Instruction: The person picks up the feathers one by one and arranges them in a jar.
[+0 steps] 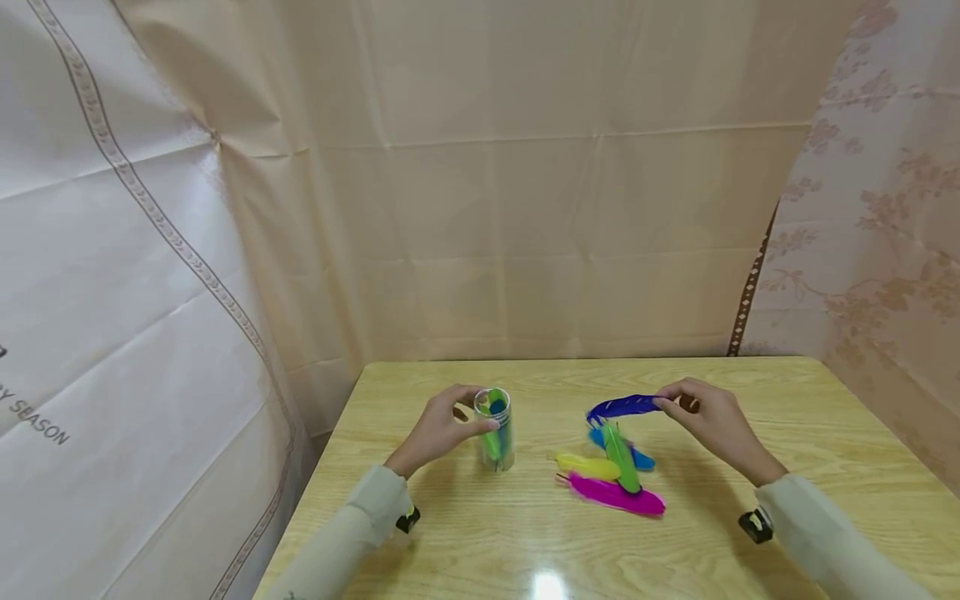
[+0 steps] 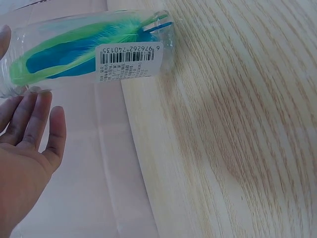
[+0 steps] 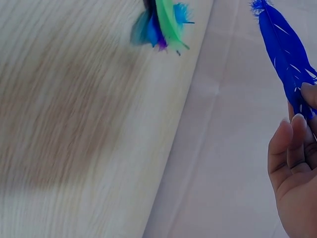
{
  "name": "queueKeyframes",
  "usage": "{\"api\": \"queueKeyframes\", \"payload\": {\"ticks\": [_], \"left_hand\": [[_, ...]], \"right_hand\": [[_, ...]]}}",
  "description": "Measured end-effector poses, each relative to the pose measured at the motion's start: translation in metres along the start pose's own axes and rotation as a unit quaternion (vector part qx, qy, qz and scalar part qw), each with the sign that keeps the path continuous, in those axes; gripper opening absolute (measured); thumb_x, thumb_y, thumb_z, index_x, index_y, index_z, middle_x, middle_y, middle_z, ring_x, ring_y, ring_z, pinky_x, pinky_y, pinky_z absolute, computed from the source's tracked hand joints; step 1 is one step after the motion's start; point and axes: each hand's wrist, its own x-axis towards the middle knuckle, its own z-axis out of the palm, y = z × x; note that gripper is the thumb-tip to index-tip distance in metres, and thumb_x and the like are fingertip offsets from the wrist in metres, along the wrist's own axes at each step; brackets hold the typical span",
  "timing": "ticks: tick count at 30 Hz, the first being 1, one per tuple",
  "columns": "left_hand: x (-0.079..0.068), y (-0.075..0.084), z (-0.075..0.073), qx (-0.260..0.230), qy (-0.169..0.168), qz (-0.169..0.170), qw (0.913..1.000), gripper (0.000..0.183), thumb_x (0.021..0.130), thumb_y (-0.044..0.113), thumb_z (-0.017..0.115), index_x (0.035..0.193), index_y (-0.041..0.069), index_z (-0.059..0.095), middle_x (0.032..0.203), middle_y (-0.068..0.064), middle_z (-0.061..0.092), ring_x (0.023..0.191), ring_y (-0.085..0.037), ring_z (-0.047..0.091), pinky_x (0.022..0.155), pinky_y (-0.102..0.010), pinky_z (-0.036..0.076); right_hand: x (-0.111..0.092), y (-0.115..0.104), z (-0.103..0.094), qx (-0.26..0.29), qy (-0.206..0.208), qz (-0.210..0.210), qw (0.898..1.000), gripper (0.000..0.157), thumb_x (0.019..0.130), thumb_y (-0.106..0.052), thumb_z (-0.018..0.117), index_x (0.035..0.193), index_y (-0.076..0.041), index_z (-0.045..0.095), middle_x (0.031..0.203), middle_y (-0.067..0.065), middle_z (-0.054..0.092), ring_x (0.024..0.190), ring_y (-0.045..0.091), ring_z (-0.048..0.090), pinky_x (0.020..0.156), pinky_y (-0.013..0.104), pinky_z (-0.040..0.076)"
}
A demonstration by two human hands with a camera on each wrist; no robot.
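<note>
A clear plastic jar [image 1: 504, 454] stands upright on the table, and my left hand [image 1: 446, 425] grips it near the rim between thumb and fingers. Inside it are a green feather [image 2: 32, 57] and a blue feather [image 2: 74, 57]; a white barcode label [image 2: 129, 62] is stuck to its side. My right hand [image 1: 716, 417] pinches one end of a dark blue feather [image 1: 626, 407], raised over a loose pile. That pile holds a green feather [image 1: 621, 458], a yellow feather [image 1: 588, 467], a magenta feather [image 1: 615, 494] and a lighter blue feather [image 1: 642, 460].
The light wood table [image 1: 465, 542] ends at a back edge against a hanging beige cloth [image 1: 480, 208]. White patterned sheets hang at both sides. Each wrist carries a small black device [image 1: 756, 526].
</note>
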Motion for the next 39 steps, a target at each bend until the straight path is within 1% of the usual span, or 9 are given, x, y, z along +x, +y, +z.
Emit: {"api": "queueKeyframes", "payload": {"ticks": [3, 9, 18, 23, 33, 39], "left_hand": [[0.001, 0.0, 0.0, 0.001, 0.0, 0.0, 1.0, 0.057, 0.089, 0.048, 0.08, 0.137, 0.021, 0.063, 0.126, -0.005, 0.065, 0.109, -0.014, 0.059, 0.09, -0.04, 0.053], [0.001, 0.0, 0.0, -0.005, 0.001, -0.001, 1.0, 0.056, 0.09, 0.047, 0.08, 0.136, 0.021, 0.063, 0.126, -0.004, 0.066, 0.109, -0.015, 0.06, 0.089, -0.04, 0.053], [0.0, 0.001, 0.001, -0.009, 0.008, -0.004, 0.9999, 0.053, 0.088, 0.043, 0.082, 0.134, 0.022, 0.064, 0.121, 0.004, 0.067, 0.107, -0.015, 0.061, 0.088, -0.039, 0.054], [0.0, 0.001, 0.001, -0.009, 0.009, -0.002, 0.9999, 0.052, 0.089, 0.042, 0.082, 0.133, 0.022, 0.065, 0.121, 0.003, 0.067, 0.107, -0.015, 0.061, 0.087, -0.039, 0.054], [0.001, 0.0, 0.0, -0.016, 0.011, 0.002, 0.9998, 0.05, 0.089, 0.038, 0.083, 0.132, 0.021, 0.065, 0.119, 0.004, 0.068, 0.106, -0.016, 0.061, 0.088, -0.042, 0.053], [0.001, 0.0, 0.001, -0.018, 0.01, 0.002, 0.9998, 0.048, 0.089, 0.037, 0.083, 0.131, 0.021, 0.066, 0.119, 0.003, 0.067, 0.106, -0.016, 0.06, 0.087, -0.042, 0.053]], "right_hand": [[0.004, -0.004, 0.002, 0.007, -0.001, -0.002, 1.0, 0.004, 0.098, -0.021, 0.074, 0.098, -0.017, 0.076, 0.079, -0.008, 0.063, 0.064, 0.01, 0.051, 0.053, 0.025, 0.044], [0.013, -0.013, 0.007, 0.017, 0.009, -0.024, 1.0, 0.004, 0.097, -0.02, 0.075, 0.098, -0.016, 0.077, 0.079, -0.008, 0.063, 0.063, 0.009, 0.051, 0.053, 0.025, 0.043], [0.022, -0.023, 0.015, 0.038, 0.007, -0.032, 0.999, 0.003, 0.098, -0.02, 0.075, 0.1, -0.019, 0.077, 0.079, -0.009, 0.064, 0.063, 0.011, 0.052, 0.053, 0.025, 0.043], [0.026, -0.028, 0.018, 0.042, 0.006, -0.038, 0.998, 0.003, 0.098, -0.02, 0.074, 0.1, -0.02, 0.077, 0.078, -0.008, 0.063, 0.061, 0.012, 0.052, 0.053, 0.026, 0.044], [0.034, -0.037, 0.021, 0.055, -0.004, -0.036, 0.998, 0.004, 0.098, -0.021, 0.073, 0.101, -0.019, 0.076, 0.079, -0.007, 0.063, 0.063, 0.013, 0.052, 0.053, 0.026, 0.044], [0.039, -0.045, 0.022, 0.058, -0.001, -0.049, 0.997, 0.003, 0.098, -0.018, 0.074, 0.1, -0.018, 0.076, 0.08, -0.007, 0.062, 0.061, 0.011, 0.051, 0.053, 0.026, 0.045]]}}
